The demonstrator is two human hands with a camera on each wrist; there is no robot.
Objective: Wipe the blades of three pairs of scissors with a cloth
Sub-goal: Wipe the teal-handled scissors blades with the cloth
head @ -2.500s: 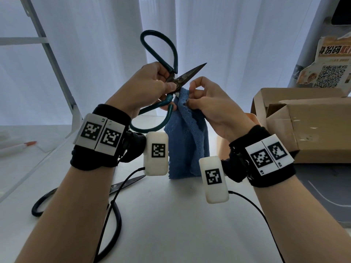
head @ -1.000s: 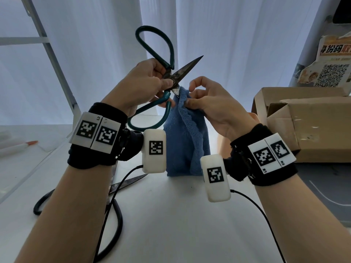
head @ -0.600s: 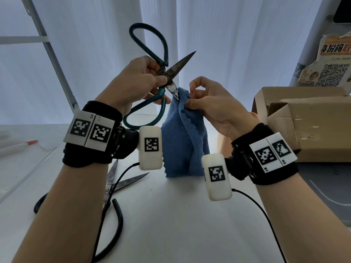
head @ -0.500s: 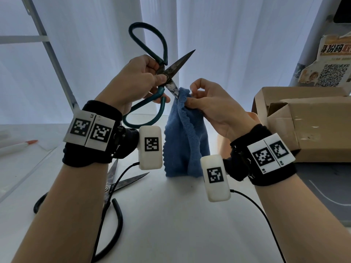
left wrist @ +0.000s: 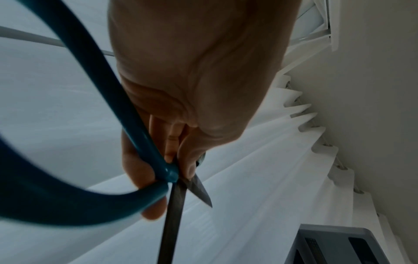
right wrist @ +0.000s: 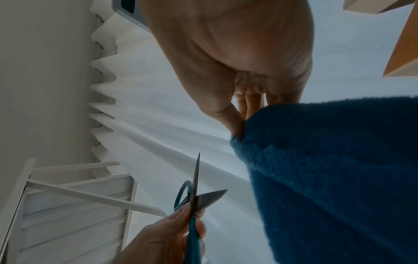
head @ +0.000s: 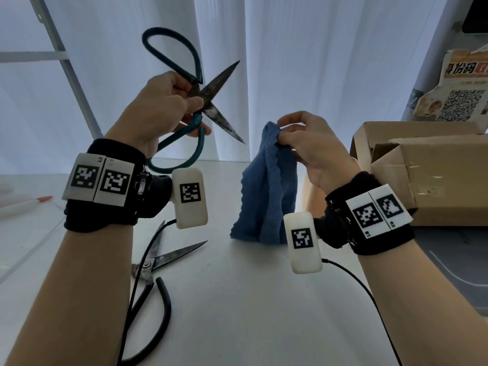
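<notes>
So a moment earlier the cloth was pinched right up against the lower blade, and by this point the two had come apart. The left hand (head: 163, 107) had swung the teal-handled scissors (head: 195, 101) up and away to the left, blades wide open in an X and both bare, while the right hand (head: 311, 146) stayed put with the blue cloth (head: 266, 186) hanging from it, lower edge down near the white table (head: 250, 313).

Grip-wise: left fingers and thumb were curled tight around the scissors at the pivot, one handle loop sticking up, the other hanging down by the wrist. Right thumb and fingertips were pinching the top fold of the cloth, nothing else in that hand.

As for progress, hard to call. Both teal blades looked dark and mottled, so I couldn't tell if they were done or just old. A black-handled pair (head: 155, 265) lay open on the table under the left forearm. I never spotted a third pair anywhere in view. My guess is there was plenty left: maybe the other teal blade, then the black pair, then whatever the third one was. Cardboard box (head: 435, 175) sat off to the right.
</notes>
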